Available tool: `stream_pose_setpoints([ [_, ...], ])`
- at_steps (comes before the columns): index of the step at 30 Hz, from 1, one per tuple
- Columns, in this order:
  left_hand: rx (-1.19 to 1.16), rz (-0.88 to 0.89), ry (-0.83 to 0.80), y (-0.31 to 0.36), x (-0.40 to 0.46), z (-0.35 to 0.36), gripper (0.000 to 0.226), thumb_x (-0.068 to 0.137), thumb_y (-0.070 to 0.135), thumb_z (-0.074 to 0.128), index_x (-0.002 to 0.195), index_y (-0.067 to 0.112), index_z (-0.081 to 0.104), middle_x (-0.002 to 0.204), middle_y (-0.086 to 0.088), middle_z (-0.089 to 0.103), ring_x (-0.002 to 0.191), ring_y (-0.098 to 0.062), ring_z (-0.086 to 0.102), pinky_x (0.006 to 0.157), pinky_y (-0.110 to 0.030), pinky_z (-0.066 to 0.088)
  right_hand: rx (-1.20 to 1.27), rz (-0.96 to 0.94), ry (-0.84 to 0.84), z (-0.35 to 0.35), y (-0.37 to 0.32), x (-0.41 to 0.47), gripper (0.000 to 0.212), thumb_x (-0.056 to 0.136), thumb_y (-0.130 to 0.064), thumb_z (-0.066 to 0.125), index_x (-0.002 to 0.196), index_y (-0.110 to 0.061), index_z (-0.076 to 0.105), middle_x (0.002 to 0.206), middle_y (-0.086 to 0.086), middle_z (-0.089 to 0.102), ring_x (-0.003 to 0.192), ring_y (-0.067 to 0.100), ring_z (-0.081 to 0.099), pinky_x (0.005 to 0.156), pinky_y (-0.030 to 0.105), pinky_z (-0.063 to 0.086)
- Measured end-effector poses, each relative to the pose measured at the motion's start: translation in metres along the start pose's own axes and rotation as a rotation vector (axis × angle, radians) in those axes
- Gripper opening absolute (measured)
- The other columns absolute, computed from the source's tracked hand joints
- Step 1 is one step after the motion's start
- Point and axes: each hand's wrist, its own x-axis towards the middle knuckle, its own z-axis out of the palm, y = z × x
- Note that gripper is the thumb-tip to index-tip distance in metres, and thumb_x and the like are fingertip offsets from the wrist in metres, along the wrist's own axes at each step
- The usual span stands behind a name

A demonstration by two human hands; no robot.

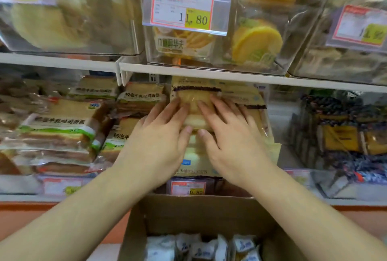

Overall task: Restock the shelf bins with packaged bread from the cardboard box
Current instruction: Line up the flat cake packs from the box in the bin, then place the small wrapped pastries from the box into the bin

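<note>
clear-wrapped bread pack (193, 101) in the middle bin, left hand (159, 133) and right hand (228, 133) pressing it flat-fingered

The lower part of the bread packet (195, 101) is covered by the left hand (161, 139) and right hand (228, 135). The cardboard box (205, 214) is cut off by the bottom edge. The small print on the price tag (184, 9) is too blurred to be read.

Head view, close, facing shelf bins (209, 68), angled slightly downward perhaps
</note>
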Motion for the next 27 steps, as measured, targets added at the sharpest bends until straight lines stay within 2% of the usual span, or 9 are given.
stream_pose_setpoints([
  [6, 0.021, -0.01, -0.056, 0.0, -0.003, 0.001, 0.071, 0.098, 0.063, 0.015, 0.164, 0.038, 0.008, 0.174, 0.011, 0.001, 0.16, -0.022, 0.003, 0.126, -0.042, 0.018, -0.003, -0.002, -0.054, 0.003, 0.003, -0.001, 0.066, 0.109, -0.058, 0.025, 0.168, -0.041, 0.001, 0.177, -0.012, -0.003, 0.162, 0.012, -0.01, 0.132, 0.041, -0.004],
  [11, -0.028, -0.027, -0.035, 0.002, -0.003, -0.002, 0.066, 0.104, 0.061, 0.024, 0.164, 0.039, 0.008, 0.174, 0.011, -0.001, 0.16, -0.023, 0.001, 0.126, -0.044, 0.015, 0.122, -0.002, -0.042, 0.005, 0.007, -0.006, 0.074, 0.107, -0.056, 0.037, 0.168, -0.04, -0.003, 0.176, -0.015, -0.009, 0.162, 0.011, -0.012, 0.132, 0.044, 0.002],
  [15, -0.034, 0.004, -0.007, 0.0, -0.012, -0.011, 0.07, 0.1, 0.063, 0.021, 0.164, 0.04, 0.003, 0.174, 0.009, 0.001, 0.16, -0.022, 0.001, 0.126, -0.046, 0.017, 0.155, 0.004, -0.032, -0.007, 0.013, -0.026, 0.077, 0.108, -0.053, 0.04, 0.166, -0.043, -0.01, 0.174, -0.02, -0.012, 0.16, 0.004, -0.015, 0.13, 0.037, -0.003],
  [18, -0.11, 0.031, 0.032, 0.007, -0.031, -0.023, 0.07, 0.101, 0.064, 0.022, 0.164, 0.039, 0.003, 0.172, 0.014, 0.0, 0.159, -0.014, -0.001, 0.127, -0.036, 0.011, 0.224, 0.043, -0.063, -0.024, 0.02, -0.054, 0.074, 0.109, -0.052, 0.037, 0.164, -0.047, -0.013, 0.172, -0.027, -0.016, 0.155, -0.005, -0.022, 0.128, 0.032, -0.009],
  [20, -0.194, 0.021, 0.037, 0.017, -0.054, -0.033, 0.067, 0.105, 0.061, 0.029, 0.165, 0.039, 0.008, 0.169, 0.023, 0.0, 0.157, -0.003, -0.003, 0.124, -0.026, 0.004, 0.234, 0.051, -0.06, -0.035, 0.029, -0.082, 0.074, 0.109, -0.05, 0.039, 0.166, -0.047, -0.008, 0.172, -0.029, -0.014, 0.155, -0.008, -0.021, 0.128, 0.03, -0.006],
  [21, -0.231, 0.013, 0.04, 0.023, -0.067, -0.037, 0.067, 0.104, 0.059, 0.034, 0.165, 0.04, 0.011, 0.168, 0.026, 0.003, 0.155, 0.004, -0.001, 0.123, -0.023, 0.005, 0.252, 0.066, -0.06, -0.041, 0.035, -0.097, 0.073, 0.109, -0.049, 0.041, 0.166, -0.047, -0.005, 0.171, -0.031, -0.011, 0.155, -0.009, -0.018, 0.128, 0.028, -0.003],
  [24, -0.315, -0.057, 0.023, 0.04, -0.119, -0.042, 0.065, 0.098, 0.057, 0.042, 0.159, 0.04, 0.026, 0.153, 0.031, 0.026, 0.139, 0.018, 0.017, 0.115, -0.019, 0.022, 0.373, 0.206, -0.109, -0.054, 0.056, -0.151, 0.073, 0.108, -0.047, 0.048, 0.166, -0.049, 0.004, 0.169, -0.036, -0.004, 0.154, -0.014, -0.007, 0.125, 0.024, 0.005],
  [25, -0.328, -0.091, -0.005, 0.042, -0.137, -0.04, 0.066, 0.096, 0.059, 0.042, 0.157, 0.038, 0.03, 0.152, 0.029, 0.031, 0.136, 0.017, 0.021, 0.114, -0.019, 0.025, 0.393, 0.262, -0.133, -0.055, 0.065, -0.17, 0.072, 0.108, -0.048, 0.05, 0.165, -0.05, 0.006, 0.169, -0.037, -0.003, 0.154, -0.014, -0.004, 0.125, 0.025, 0.007],
  [27, -0.285, -0.157, -0.08, 0.041, -0.17, -0.031, 0.078, 0.09, 0.066, 0.04, 0.159, 0.032, 0.028, 0.162, 0.018, 0.029, 0.148, 0.003, 0.024, 0.121, -0.027, 0.025, 0.366, 0.35, -0.176, -0.051, 0.087, -0.208, 0.073, 0.107, -0.048, 0.052, 0.166, -0.047, 0.009, 0.17, -0.033, -0.001, 0.157, -0.009, -0.002, 0.128, 0.03, 0.009],
])
